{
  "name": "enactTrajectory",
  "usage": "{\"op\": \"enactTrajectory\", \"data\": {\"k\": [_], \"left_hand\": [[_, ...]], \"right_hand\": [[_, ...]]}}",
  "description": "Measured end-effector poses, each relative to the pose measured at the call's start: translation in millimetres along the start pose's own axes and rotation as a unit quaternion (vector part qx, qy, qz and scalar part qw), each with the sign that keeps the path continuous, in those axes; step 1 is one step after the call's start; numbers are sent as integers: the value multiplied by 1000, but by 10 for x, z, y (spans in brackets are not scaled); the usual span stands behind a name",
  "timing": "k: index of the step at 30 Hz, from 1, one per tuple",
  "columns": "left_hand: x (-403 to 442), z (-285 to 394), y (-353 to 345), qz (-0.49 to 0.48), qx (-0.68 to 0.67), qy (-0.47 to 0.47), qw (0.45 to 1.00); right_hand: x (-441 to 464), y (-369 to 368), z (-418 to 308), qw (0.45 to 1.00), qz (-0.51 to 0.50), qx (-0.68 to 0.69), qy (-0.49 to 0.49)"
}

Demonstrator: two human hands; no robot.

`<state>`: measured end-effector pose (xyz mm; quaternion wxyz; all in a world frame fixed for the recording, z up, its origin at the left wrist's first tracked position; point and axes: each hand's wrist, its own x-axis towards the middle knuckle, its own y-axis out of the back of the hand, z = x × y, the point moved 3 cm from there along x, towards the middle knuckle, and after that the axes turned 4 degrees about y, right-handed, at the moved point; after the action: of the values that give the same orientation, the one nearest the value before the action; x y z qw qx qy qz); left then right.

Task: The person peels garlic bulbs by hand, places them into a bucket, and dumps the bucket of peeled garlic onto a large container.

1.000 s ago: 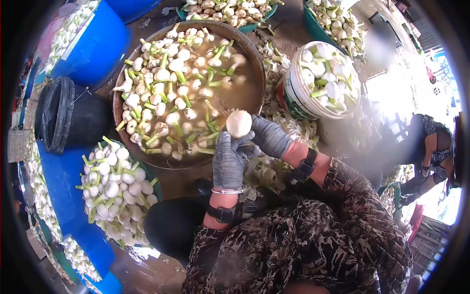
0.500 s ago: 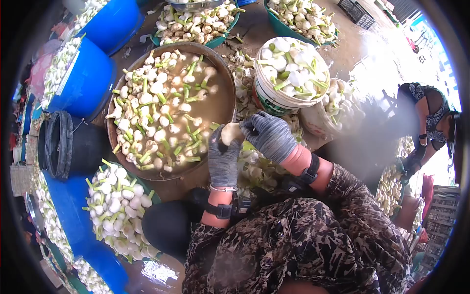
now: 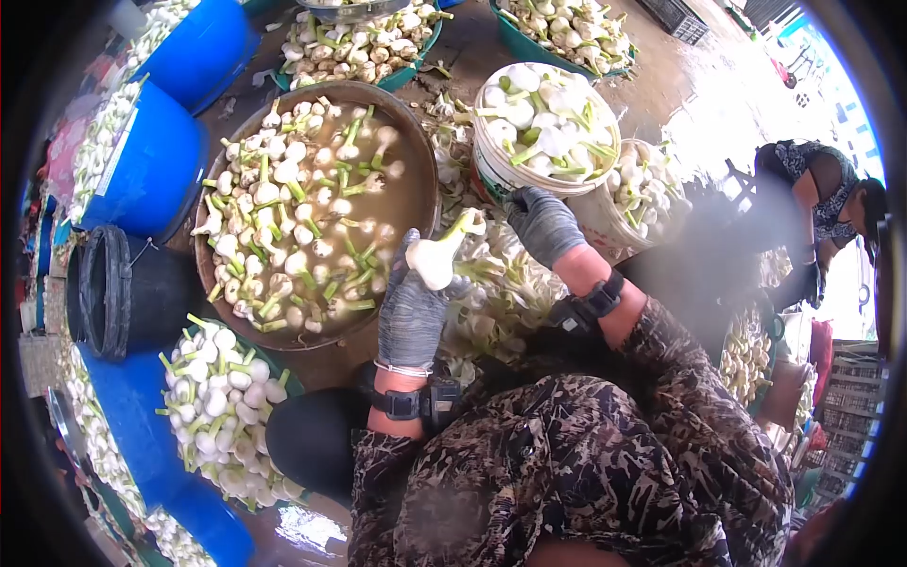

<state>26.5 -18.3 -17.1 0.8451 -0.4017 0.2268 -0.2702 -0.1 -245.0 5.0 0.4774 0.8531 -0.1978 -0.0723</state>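
Observation:
My left hand (image 3: 413, 307), in a grey glove, grips a white garlic bulb (image 3: 437, 263) with its short green stem pointing up and right. Apart from it, on the right, my gloved right hand (image 3: 545, 225) has its fingers curled together just below the white bucket; whether anything is in them is hidden. Heaped peeled garlic bulbs with green stems fill the white bucket (image 3: 491, 163). Under and between my hands lies a pile of pale garlic skins (image 3: 505, 307). A wide round basin (image 3: 430, 180) on the left holds muddy water and many unpeeled bulbs.
Cleaned bulbs (image 3: 222, 397) are heaped near my left knee. A second bucket (image 3: 605, 215) of garlic stands behind the white one. Black bucket (image 3: 151, 288) and blue tubs (image 3: 156, 161) line the left. Another person (image 3: 827, 194) bends over at the right.
My hands have moved apart, the right one away to the right. The bulb in my left hand has turned, so its stem now shows upward. The view has shifted slightly.

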Motion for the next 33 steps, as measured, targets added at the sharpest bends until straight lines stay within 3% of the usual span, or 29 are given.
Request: {"op": "enactTrajectory", "data": {"k": [1,2,3,4,5,6,10,12,14,15,16,18,20,21,23,24,25,26,28,29,31,32,33], "left_hand": [[-4,51,-26,31,246,-62,967],[-10,60,-36,41,364,-89,926],[-15,70,-46,59,476,-116,870],[-2,13,-16,27,232,-46,971],[16,-40,-37,-6,-30,27,999],[-1,-59,-84,-10,-29,28,999],[-38,-100,-57,12,182,19,983],[-69,-65,-152,8,154,52,987],[-53,-107,-99,-31,188,39,981],[-55,-51,-96,-47,251,34,966],[-52,-7,-101,-61,313,31,947],[-71,-55,-66,-88,384,6,919],[-4,13,-289,-112,452,-17,885],[5,3,-413,-147,349,15,925],[-35,-61,-314,-52,313,56,947],[5,-94,-264,-48,311,60,947],[51,-107,-230,-35,392,46,918],[45,-94,-233,-39,502,-27,864],[-9,-10,-385,-18,670,-158,725],[-37,19,-446,-37,651,-161,741],[-59,20,-411,-30,643,-141,752],[-36,31,-363,-29,611,-169,773],[-42,39,-342,-15,527,-147,837]], "right_hand": [[-52,-1,-5,992,73,64,80],[-93,133,-203,992,71,64,79],[-144,297,-455,980,63,74,174],[-209,412,-675,959,56,83,266],[-257,401,-748,948,25,57,312],[-300,383,-812,933,-6,30,358],[-397,212,-816,942,23,11,335],[-416,197,-805,948,-4,10,319],[-386,74,-698,967,-32,54,247],[-379,22,-652,981,-81,106,144],[-341,-1,-609,981,-69,104,150],[-294,-127,-443,963,-155,198,93],[-306,-56,-498,969,-141,176,102],[-345,-2,-548,977,-93,116,151],[-405,110,-663,960,-42,28,274],[-389,93,-649,961,-47,30,272],[-358,45,-618,969,-54,23,239],[-355,26,-615,977,-65,17,202],[-309,-4,-522,989,-78,96,80],[-249,-50,-422,981,-124,137,57],[-38,-563,43,929,-193,9,317],[-65,-542,-18,893,-241,-31,380],[-107,-518,-46,884,-231,8,407]]}}
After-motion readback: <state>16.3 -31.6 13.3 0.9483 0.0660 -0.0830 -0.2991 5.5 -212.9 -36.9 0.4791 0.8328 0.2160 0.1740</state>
